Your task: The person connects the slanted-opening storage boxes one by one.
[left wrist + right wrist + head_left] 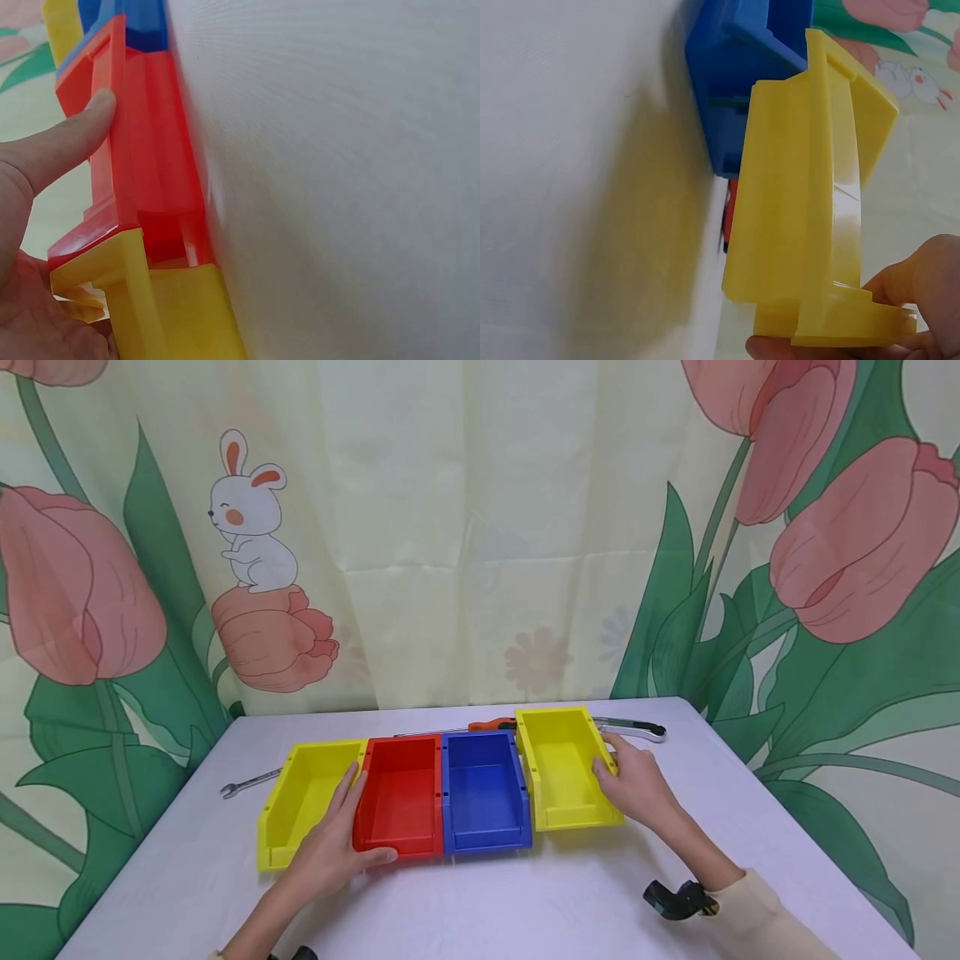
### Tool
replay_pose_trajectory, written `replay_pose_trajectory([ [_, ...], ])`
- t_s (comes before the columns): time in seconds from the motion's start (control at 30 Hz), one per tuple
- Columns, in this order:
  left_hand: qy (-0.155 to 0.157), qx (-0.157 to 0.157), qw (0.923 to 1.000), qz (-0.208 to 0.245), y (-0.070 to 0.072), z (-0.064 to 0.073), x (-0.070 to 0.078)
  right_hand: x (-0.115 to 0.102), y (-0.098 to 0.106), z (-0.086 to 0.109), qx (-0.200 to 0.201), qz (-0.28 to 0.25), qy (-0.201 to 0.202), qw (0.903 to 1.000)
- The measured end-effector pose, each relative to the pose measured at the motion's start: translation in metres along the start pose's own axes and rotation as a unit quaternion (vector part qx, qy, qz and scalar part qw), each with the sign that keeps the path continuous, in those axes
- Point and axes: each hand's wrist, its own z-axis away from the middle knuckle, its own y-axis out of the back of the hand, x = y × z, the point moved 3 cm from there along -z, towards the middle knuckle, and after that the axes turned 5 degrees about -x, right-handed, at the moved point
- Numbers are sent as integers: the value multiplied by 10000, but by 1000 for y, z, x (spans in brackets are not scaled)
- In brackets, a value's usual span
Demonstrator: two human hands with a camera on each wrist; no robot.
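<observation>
Four open-front bins stand side by side: a left yellow bin (312,793), a red bin (401,793), a blue bin (486,793) and a right yellow bin (566,768). My right hand (637,781) grips the right yellow bin by its right wall, thumb inside. In the right wrist view this yellow bin (780,195) hangs above the table, close beside the blue bin (731,75). My left hand (333,843) rests at the join of the left yellow and red bins, fingers extended. Its thumb touches the front rim of the red bin (154,135).
Behind the bins lie an orange-handled screwdriver (491,724) and tools including a wrench (645,734), partly hidden. Another wrench (247,783) pokes out left of the bins. The white table (480,910) ends at a printed curtain (465,568).
</observation>
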Motion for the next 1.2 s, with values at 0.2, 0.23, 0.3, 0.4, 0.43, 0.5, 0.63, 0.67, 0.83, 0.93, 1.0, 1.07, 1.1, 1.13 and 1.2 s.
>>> replay_pose_trajectory([
  [0.2, 26, -19, 10000, 3, -1, -1, 0, 0, 3, -2, -47, 145, 128, 9998],
  [0.23, 26, -25, 10000, 12, -1, -1, 0, -1, 3, -3, -32, 190, 165, 9997],
  [0.3, 20, -28, 10000, 26, -1, -2, 0, -3, 6, -5, 20, 242, 244, 9994],
  [0.4, 40, -12, 10000, 39, 0, -2, 0, -9, 11, -11, 125, 314, 376, 9987],
  [0.43, 46, -8, 10000, 36, 0, -2, -1, -12, 12, -12, 154, 351, 393, 9985],
  [0.5, 44, -4, 10000, 34, 0, -2, 0, -16, 15, -16, 199, 424, 410, 9981],
  [0.63, 28, -13, 10000, 13, -1, -2, 0, -27, 16, -21, 249, 520, 556, 9968],
  [0.67, 28, -12, 10000, 7, -1, -2, 0, -30, 16, -22, 238, 515, 638, 9964],
  [0.83, 23, -12, 10000, 3, 0, -1, 0, -46, 8, -31, 20, 457, 1040, 9935],
  [0.93, 28, -14, 10000, -7, 0, -1, 0, -54, 2, -35, -251, 436, 1321, 9900],
  [1.0, 14, -8, 10000, -22, 0, -1, 0, -57, -2, -37, -493, 358, 1446, 9876],
  [1.07, 16, -14, 10000, -25, 0, -1, 0, -60, -6, -38, -752, 267, 1550, 9847],
  [1.1, 18, -14, 10000, -26, 0, -1, 0, -61, -7, -39, -869, 244, 1622, 9826],
  [1.13, 16, -12, 10000, -29, 0, -1, 0, -61, -9, -39, -983, 202, 1664, 9809],
  [1.2, 13, -14, 10000, -31, -1, -1, 0, -61, -11, -40, -1174, 153, 1769, 9771],
])
